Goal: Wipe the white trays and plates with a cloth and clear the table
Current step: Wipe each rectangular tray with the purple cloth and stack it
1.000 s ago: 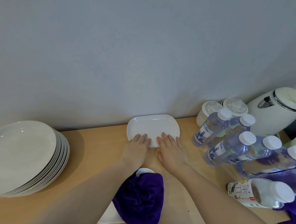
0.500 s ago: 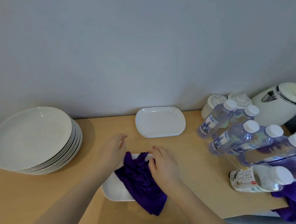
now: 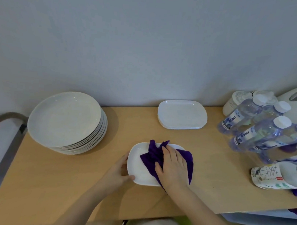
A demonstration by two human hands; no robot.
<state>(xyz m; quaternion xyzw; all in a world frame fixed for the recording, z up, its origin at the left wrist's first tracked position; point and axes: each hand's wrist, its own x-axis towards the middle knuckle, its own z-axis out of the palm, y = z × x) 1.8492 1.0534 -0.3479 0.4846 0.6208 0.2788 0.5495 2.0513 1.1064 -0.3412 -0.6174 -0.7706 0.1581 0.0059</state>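
A white rectangular tray [image 3: 137, 170] lies on the wooden table [image 3: 55, 176] in front of me. A purple cloth [image 3: 152, 155] is bunched on top of it. My right hand [image 3: 172, 167] lies on the cloth and presses it against the tray, fingers bent over the folds. My left hand [image 3: 119, 171] grips the tray's left rim, thumb on top. A stack of white trays [image 3: 182, 114] sits at the back by the wall. A pile of round white plates [image 3: 66, 118] stands at the left.
Several water bottles [image 3: 257, 125] with white caps crowd the right side, with a tea bottle [image 3: 278, 176] lying on its side near the edge. White jars [image 3: 234, 103] and a kettle [image 3: 296, 97] stand behind them. A chair [image 3: 1, 139] is at the far left.
Both hands left the tray stack at the back and came to the near tray. My right hand now presses the cloth on it; my left hand has taken hold of its rim.
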